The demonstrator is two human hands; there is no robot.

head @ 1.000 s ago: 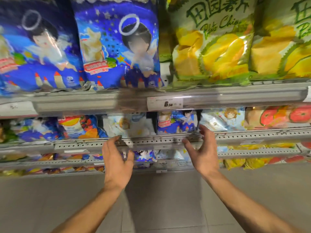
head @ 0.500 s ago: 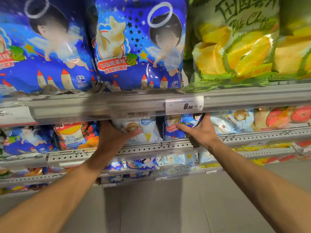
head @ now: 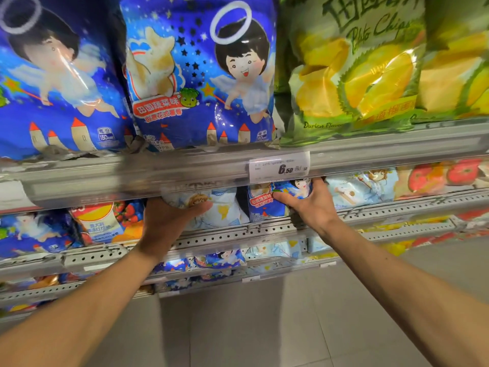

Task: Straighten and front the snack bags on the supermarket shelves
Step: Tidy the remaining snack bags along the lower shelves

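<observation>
- Tight slot here: the upper shelf rail [head: 158,178] hangs low over the second shelf [head: 238,231], its price tag [head: 279,167] just above my right hand [head: 315,207].
- Left hand [head: 164,221] reaches under that rail, thumb curled across the front of the pale blue snack bag [head: 225,207], gripping it.
- Right hand clutches the dark blue snack bag [head: 264,205] beside it, fingers wrapped round its right edge.
- Both bags stand at the shelf's perforated front lip, a dark gap between them.
- Open grey floor [head: 251,327] below my forearms.
</observation>
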